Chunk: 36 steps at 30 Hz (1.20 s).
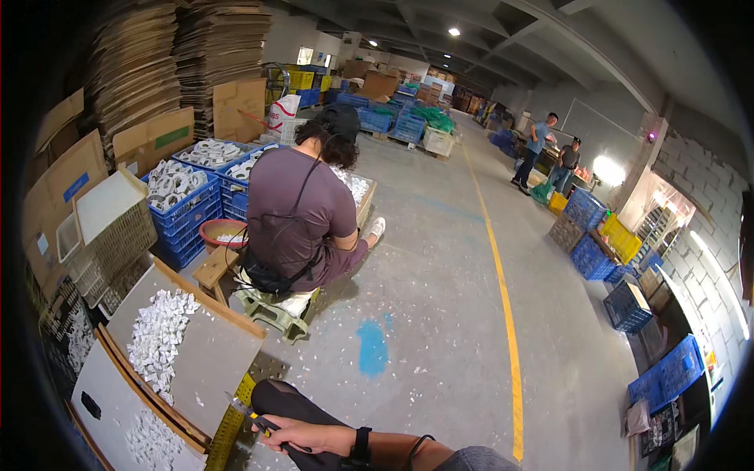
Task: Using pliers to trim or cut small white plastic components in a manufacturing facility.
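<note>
The one hand in view lies near the lower edge of the picture, fingers curled shut around the yellow-and-dark handles of a small pair of cutters; the metal tip of the tool sticks out to the upper left, over the edge of a yellow perforated crate. Which of the person's hands it is cannot be told for sure: the forearm, with a black wrist strap, comes in from the lower right, which suggests the right hand, and the other hand is out of view. The fingertips are tucked under the handles and hidden, and whether the cutter's blades are closed is too small to make out. The hand rests on a dark-clad knee. Just left of it a pale board framed in wood carries a heap of small white pieces, too small to tell what they are; a second board below it is cut off by the frame edge. Ahead, another person sits with their back turned on a green stool, hands hidden by their body, beside blue crates of white parts. Two people stand far off by the right wall.
</note>
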Available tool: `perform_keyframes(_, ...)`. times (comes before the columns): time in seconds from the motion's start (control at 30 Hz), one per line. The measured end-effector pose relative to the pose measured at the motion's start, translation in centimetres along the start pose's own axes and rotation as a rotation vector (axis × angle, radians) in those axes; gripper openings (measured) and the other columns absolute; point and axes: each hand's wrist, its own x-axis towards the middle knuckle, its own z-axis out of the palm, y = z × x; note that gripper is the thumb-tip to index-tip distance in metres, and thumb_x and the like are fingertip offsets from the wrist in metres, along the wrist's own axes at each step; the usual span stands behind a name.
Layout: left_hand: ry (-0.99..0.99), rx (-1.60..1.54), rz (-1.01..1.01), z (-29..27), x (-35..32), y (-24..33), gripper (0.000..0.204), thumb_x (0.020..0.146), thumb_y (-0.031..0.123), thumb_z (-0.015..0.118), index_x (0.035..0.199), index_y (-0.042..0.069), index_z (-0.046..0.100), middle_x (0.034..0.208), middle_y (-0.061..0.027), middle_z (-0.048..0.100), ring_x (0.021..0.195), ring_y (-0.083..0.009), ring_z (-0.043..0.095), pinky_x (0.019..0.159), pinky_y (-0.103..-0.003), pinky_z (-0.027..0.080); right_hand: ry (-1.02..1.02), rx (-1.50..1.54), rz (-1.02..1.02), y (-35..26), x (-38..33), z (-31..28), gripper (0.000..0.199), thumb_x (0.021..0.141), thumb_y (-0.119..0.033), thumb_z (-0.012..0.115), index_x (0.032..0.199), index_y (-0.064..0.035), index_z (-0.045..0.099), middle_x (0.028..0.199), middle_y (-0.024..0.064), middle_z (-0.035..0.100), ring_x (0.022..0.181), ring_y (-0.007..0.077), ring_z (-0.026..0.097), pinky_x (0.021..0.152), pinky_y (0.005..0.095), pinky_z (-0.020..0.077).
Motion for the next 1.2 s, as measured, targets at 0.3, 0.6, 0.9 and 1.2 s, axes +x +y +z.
perform_keyframes(0.3,-0.217,-0.649,0.23,3.9,-1.4,11.5,0.016,0.087,0.007,0.059,0.096,-0.006,0.061,0.089,-0.0153,0.064,0.082,-0.0234,0.06,0.078,-0.031,0.049,0.006,0.193,0.415,6.9,2.8,-6.8,0.02,0.085,-0.01,0.054,0.101,-0.0077,0.043,0.072,0.0036,0.05,0.055,0.0134,0.05,0.048,0.0277,0.0435)
perform_keyframes(0.6,-1.12,-1.727,-0.624,7.3,0.3,12.0,0.03,0.09,0.022,0.053,0.113,0.004,0.056,0.093,-0.0103,0.061,0.075,-0.0193,0.053,0.065,-0.034,0.047,-0.017,0.117,0.489,5.6,3.3,-7.9,0.036,0.09,-0.007,0.049,0.125,-0.0054,0.041,0.098,0.0079,0.056,0.086,0.0183,0.057,0.077,0.0357,0.0499)
perform_keyframes(0.9,-1.194,-1.766,-0.653,8.1,0.6,9.6,0.032,0.092,0.02,0.052,0.119,0.002,0.051,0.102,-0.0145,0.062,0.088,-0.0249,0.061,0.078,-0.04,0.05,-0.045,-0.111,0.581,5.1,7.5,-4.4,0.053,0.083,0.001,0.043,0.134,-0.006,0.037,0.113,0.0108,0.052,0.098,0.0219,0.055,0.081,0.0392,0.0495)
perform_keyframes(1.2,-1.257,-1.785,-0.674,7.6,1.5,10.6,0.036,0.092,0.022,0.053,0.121,0.002,0.048,0.107,-0.0149,0.06,0.092,-0.0252,0.059,0.081,-0.04,0.048,-0.007,-0.413,0.58,3.4,12.1,-2.8,0.05,0.078,0.0,0.046,0.128,-0.0039,0.04,0.105,0.0098,0.056,0.086,0.0186,0.057,0.072,0.0347,0.0522)
